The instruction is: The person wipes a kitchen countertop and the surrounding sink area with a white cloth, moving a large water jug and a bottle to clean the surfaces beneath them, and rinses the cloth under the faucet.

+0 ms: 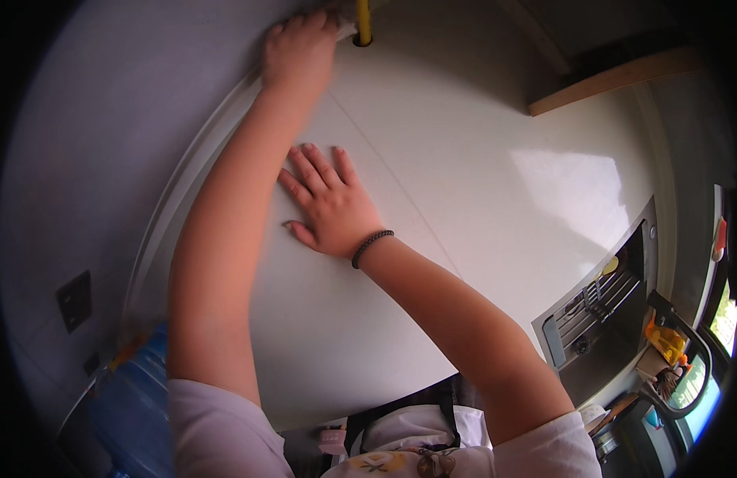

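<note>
My left hand point(302, 51) is stretched far out to the back edge of a white countertop point(356, 334), where it meets the wall. Its fingers are curled over a crumpled whitish cloth or tissue point(346, 28), most of which they hide. Just to the right of that hand, a yellow pipe point(363, 21) passes into a dark round hole in the countertop. My right hand point(338, 206) lies palm down on the white surface with its fingers spread, holding nothing. A dark beaded bracelet point(371, 245) circles the right wrist.
On the right, a steel sink point(607, 358) holds a drying rack point(595, 299), with a dark faucet point(700, 352) beside it. A wooden board edge point(607, 80) juts in at upper right. A blue water jug point(132, 394) stands lower left, below a wall socket point(74, 300).
</note>
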{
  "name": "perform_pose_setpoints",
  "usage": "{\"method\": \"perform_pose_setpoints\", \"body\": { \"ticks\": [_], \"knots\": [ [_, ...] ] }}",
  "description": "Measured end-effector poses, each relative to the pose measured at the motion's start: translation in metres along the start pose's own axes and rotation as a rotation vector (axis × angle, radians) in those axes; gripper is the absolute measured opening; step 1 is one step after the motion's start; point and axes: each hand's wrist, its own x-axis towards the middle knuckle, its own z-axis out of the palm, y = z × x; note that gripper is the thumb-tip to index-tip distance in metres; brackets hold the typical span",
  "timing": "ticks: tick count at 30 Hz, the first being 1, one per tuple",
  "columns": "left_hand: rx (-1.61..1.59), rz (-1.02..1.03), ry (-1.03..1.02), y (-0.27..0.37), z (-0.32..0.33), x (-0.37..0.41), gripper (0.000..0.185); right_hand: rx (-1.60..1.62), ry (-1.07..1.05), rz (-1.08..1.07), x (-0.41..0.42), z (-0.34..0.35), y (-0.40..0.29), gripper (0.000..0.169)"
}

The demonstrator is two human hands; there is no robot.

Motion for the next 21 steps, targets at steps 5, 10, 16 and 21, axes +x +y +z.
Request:
{"method": "perform_pose_setpoints", "body": {
  "ticks": [5, 10, 16, 21],
  "knots": [
    [0.116, -0.042, -0.143, -0.058, -0.03, -0.104, 0.038, 0.008, 0.019, 0.003, -0.001, -0.001, -0.001, 0.07],
    [0.202, -0.195, -0.334, -0.115, -0.069, -0.214, 0.043, -0.038, -0.005, 0.003, 0.002, -0.003, -0.009, 0.068],
    [0.33, -0.506, -0.449, -0.16, -0.101, -0.338, 0.041, -0.142, -0.034, 0.009, 0.005, -0.005, -0.013, 0.067],
    [0.251, -0.658, -0.395, -0.163, -0.111, -0.353, 0.038, -0.171, -0.037, -0.001, 0.006, -0.003, -0.015, 0.068]
  ]
}}
